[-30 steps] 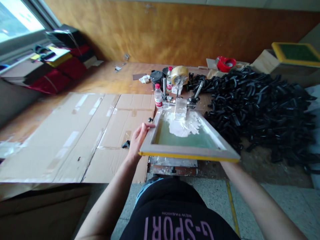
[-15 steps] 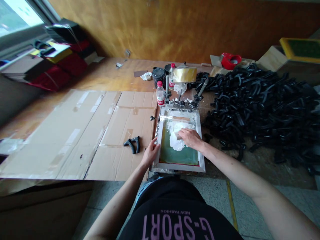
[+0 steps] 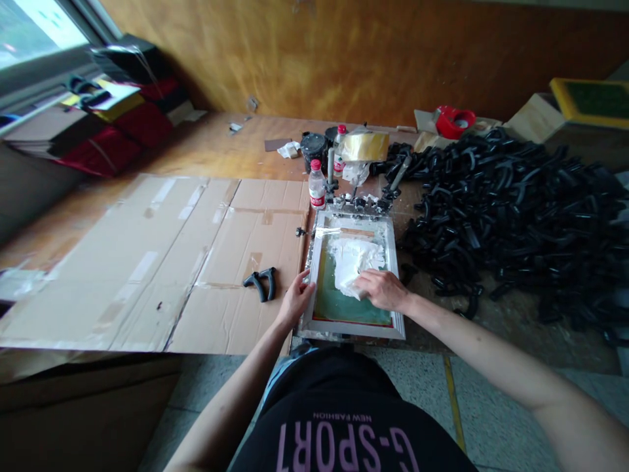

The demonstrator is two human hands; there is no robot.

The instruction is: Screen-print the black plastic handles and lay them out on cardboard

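Workbench, view from the head. Screen-printing frame (image 3: pixel 354 330) lies down on its base at the near edge of the wooden table (image 3: pixel 216 147), directly before the person, its far end at the metal hinge clamps (image 3: pixel 361 204). Green mesh (image 3: pixel 339 311) inside the frame carries a patch of white paste (image 3: pixel 351 257), ragged at the edges, over its middle.

Right hand (image 3: pixel 386 288): above the mesh, at the near right edge of the paste; fingers closed together, pinching a small pale scraper (image 3: pixel 362 294), mostly hidden by the fingers. Left hand (image 3: pixel 297 298): at the left bar of the frame, fingers touching it; cannot tell whether it grips or merely rests.

Left of frame: cardboard sheet (image 3: pixel 122 262) with strips of tape; on it, two black curved handles (image 3: pixel 269 283) side by side, near the left hand. Right of frame: large heap of black curved parts (image 3: pixel 491 210). Beyond the frame: red-capped bottle (image 3: pixel 317 186) just left of the clamps, dark paint-stained tub (image 3: pixel 313 152), roll of tape (image 3: pixel 366 147). Red tape dispenser (image 3: pixel 455 122) behind the heap
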